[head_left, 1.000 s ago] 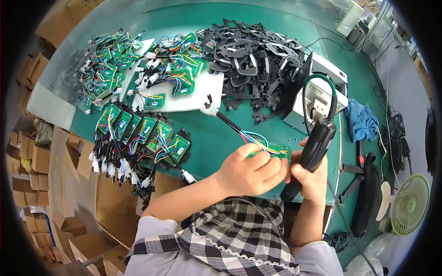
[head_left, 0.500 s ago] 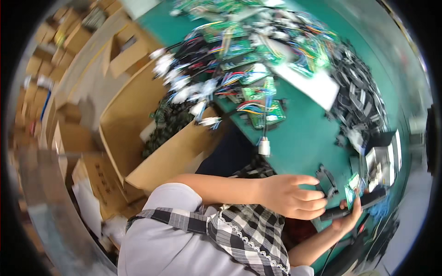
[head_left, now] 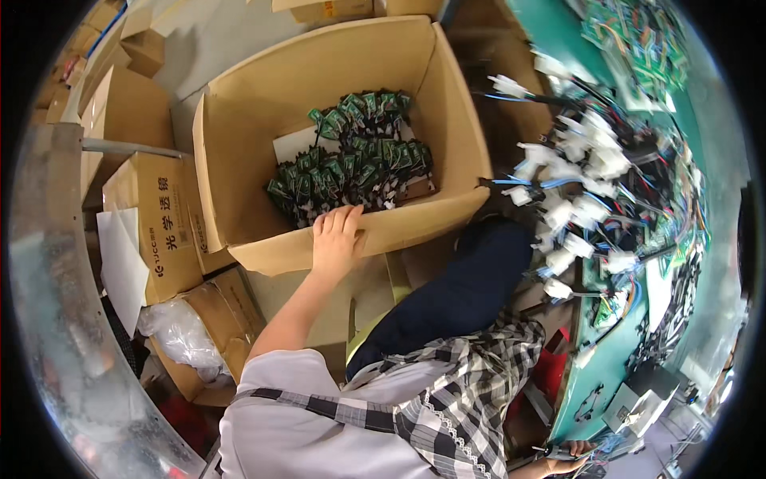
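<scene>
My left hand [head_left: 338,241] is hooked over the near edge of a large open cardboard box [head_left: 431,227], fingers reaching past the rim. Inside the box, rows of small green circuit boards [head_left: 351,172] with dark wires are laid together. At the lower right, beside the green bench [head_left: 594,399], my right hand [head_left: 558,463] is closed around a dark object [head_left: 565,452]; its kind is hard to make out. A small black frame-like part [head_left: 590,403] lies on the bench near that hand.
Cable bundles with white connectors [head_left: 590,152] overhang the bench's left edge. Green boards [head_left: 638,36] and black parts [head_left: 678,295] cover more of the bench. A white box-shaped device [head_left: 638,409] stands near its front. Left are cartons [head_left: 155,227] and a plastic bag [head_left: 183,331].
The view has swung left toward the box. My left hand has moved from the bench beside my right hand to the box rim. The green board at my right hand no longer shows clearly.
</scene>
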Demonstrator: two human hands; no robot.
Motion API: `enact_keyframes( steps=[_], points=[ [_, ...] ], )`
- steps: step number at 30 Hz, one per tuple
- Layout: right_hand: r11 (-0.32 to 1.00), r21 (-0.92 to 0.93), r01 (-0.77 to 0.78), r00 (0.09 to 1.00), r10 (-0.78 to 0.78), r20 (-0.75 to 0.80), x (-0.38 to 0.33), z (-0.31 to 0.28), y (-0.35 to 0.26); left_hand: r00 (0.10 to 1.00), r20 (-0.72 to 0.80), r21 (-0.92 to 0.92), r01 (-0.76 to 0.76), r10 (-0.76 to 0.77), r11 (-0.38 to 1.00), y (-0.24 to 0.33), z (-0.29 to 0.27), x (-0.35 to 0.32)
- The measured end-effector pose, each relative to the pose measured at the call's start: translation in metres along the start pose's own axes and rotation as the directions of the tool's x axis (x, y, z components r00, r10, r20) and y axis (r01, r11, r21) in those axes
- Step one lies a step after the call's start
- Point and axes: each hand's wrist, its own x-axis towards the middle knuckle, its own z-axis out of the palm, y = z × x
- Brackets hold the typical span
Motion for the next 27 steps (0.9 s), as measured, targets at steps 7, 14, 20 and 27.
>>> enact_keyframes(
  steps=[7,14,20,27],
  points=[
    [0.857,0.483,-0.18,0.982,0.186,0.036,0.007,-0.003,-0.011,0.98,0.197,-0.107,0.051,-0.029,0.993,-0.016,0.01,-0.014],
    [0.749,0.595,-0.29,0.954,0.274,0.12,-0.009,0.041,-0.035,0.999,0.01,-0.055,-0.035,0.035,0.998,-0.014,0.012,-0.019],
    [0.941,0.312,-0.128,0.992,0.121,0.042,-0.014,-0.02,-0.023,0.996,0.011,-0.033,-0.083,0.084,0.996,-0.02,0.017,-0.021],
    [0.811,0.559,-0.17,0.953,0.28,-0.117,-0.04,0.054,-0.01,0.989,-0.077,0.055,-0.123,0.127,0.991,-0.028,0.031,-0.016]
  ],
)
